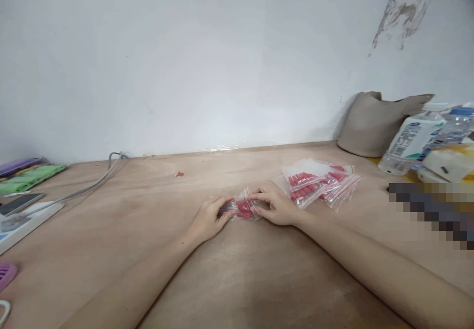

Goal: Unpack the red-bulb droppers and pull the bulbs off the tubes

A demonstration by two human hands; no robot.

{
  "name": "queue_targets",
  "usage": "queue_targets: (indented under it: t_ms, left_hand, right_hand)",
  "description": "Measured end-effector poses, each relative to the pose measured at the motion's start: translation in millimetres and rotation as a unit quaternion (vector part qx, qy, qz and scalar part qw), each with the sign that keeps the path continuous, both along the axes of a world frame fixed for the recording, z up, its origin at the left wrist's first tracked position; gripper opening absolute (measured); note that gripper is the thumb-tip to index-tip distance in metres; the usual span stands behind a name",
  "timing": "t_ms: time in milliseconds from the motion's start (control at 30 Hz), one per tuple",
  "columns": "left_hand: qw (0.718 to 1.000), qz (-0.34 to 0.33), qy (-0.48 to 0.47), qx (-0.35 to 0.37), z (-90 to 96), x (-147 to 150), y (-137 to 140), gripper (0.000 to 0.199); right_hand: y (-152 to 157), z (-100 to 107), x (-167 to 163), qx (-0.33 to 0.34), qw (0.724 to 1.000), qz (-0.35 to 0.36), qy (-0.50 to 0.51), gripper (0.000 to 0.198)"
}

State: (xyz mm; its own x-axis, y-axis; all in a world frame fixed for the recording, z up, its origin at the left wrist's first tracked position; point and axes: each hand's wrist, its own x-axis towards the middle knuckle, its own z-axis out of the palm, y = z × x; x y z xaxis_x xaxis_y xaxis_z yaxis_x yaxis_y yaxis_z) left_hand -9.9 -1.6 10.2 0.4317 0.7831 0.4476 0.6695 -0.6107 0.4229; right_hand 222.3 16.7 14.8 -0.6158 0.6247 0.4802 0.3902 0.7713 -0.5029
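A small clear zip bag (243,208) with several red pieces inside lies on the table between my two hands. Thumb and fingers of my left hand (211,216) close on the bag's left end. At its right end, by the zip edge, my right hand (278,207) grips the plastic between thumb and fingers. What the red pieces are I cannot make out. Just beyond my right hand, a loose pile of similar zip bags (314,182) with red pieces overlaps on the table.
Against the wall at the right stand a grey-brown bag (370,124) and plastic bottles (413,139). Green packs (31,178), a phone (21,203) and a white power strip (33,223) with a grey cable (87,189) lie at the left on the wooden table (111,250).
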Motion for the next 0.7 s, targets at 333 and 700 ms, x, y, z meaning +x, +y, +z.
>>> queue_targets:
  t_ms: [333,700]
  left_hand:
    - [1.0,-0.002,0.002,-0.018,-0.4,-1,1,0.032]
    - [0.999,-0.013,0.022,-0.023,5.0,0,0,0.04]
  right_hand:
    - [1,2,-4,-0.045,0.998,-0.035,-0.036,0.055]
    - [-14,11,-16,0.022,0.994,-0.107,-0.022,0.021]
